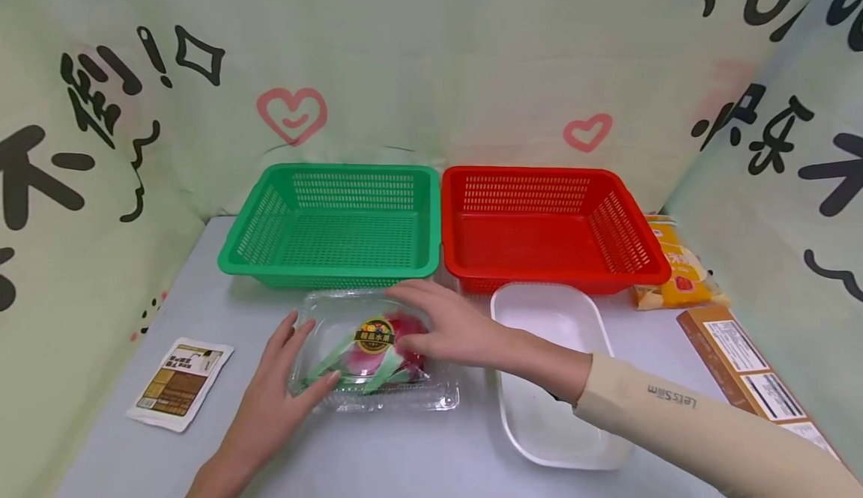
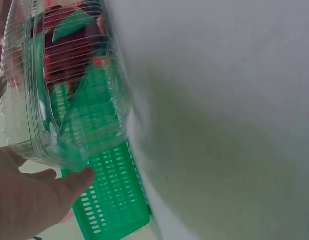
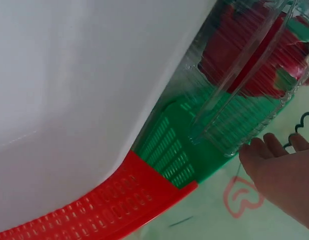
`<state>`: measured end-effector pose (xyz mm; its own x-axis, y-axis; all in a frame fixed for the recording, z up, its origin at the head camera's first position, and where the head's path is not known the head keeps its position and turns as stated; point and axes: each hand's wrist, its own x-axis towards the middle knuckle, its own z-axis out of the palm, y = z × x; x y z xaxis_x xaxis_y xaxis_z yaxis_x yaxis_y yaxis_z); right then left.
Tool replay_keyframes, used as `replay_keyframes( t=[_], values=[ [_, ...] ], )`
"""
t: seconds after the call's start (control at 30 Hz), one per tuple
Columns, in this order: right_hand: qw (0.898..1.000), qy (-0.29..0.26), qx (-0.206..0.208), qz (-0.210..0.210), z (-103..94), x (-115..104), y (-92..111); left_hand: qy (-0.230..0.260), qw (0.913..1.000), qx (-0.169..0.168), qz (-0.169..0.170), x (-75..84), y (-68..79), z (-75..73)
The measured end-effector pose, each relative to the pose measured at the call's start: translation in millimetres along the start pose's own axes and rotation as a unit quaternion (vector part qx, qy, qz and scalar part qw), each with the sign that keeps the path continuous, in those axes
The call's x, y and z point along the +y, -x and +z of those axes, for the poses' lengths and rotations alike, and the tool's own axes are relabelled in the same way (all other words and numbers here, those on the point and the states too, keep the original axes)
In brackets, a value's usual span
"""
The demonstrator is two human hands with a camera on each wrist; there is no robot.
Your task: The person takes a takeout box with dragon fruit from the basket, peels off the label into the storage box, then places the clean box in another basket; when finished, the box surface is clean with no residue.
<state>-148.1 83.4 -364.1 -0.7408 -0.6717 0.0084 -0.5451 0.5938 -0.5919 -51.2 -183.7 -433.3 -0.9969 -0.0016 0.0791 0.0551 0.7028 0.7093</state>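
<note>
A clear plastic clamshell box (image 1: 375, 335) with a black-and-gold round label sits on the table before the green basket. Inside it shows a dragon fruit (image 1: 410, 326), red with green scales. My left hand (image 1: 273, 397) is at the box's left side, fingers spread and thumb along its front left. Over the right part of the lid lies my right hand (image 1: 448, 323), fingers extended toward the back edge. In the right wrist view the fingertips of the right hand (image 3: 282, 167) are right at the box's rim. The left wrist view has the left hand (image 2: 39, 195) beside a box corner.
Behind stand a green basket (image 1: 330, 269) and a red basket (image 1: 539, 277). A white tray (image 1: 559, 430) lies under my right forearm. At right are a yellow packet (image 1: 681, 273) and a brown box (image 1: 748, 371); a white-and-brown pouch (image 1: 180, 382) lies at left.
</note>
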Motion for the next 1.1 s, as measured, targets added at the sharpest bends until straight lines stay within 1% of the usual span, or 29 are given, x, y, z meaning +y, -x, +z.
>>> replay_keyframes(
  t=[0.23, 0.47, 0.6, 0.93, 1.1],
  values=[
    [0.998, 0.040, -0.036, -0.026, 5.1, -10, -16, -0.023, 0.9989, -0.030, -0.027, 3.6, 2.6, 1.8],
    [0.995, 0.075, -0.039, -0.060, 14.0, -15, -25, -0.012, 0.9978, -0.043, -0.050, 5.0, 4.3, 2.4],
    [0.994, 0.078, -0.038, -0.069, 18.5, -16, -28, -0.004, 0.9978, -0.043, -0.051, 3.5, 5.3, 2.3],
    [0.993, 0.076, -0.042, -0.085, 19.4, -17, -31, -0.003, 0.9971, -0.054, -0.055, 3.9, 2.5, 0.9],
    [0.990, 0.075, -0.063, -0.101, 21.0, -22, -36, -0.002, 0.9967, -0.058, -0.057, 3.6, 3.6, -1.7]
  ],
)
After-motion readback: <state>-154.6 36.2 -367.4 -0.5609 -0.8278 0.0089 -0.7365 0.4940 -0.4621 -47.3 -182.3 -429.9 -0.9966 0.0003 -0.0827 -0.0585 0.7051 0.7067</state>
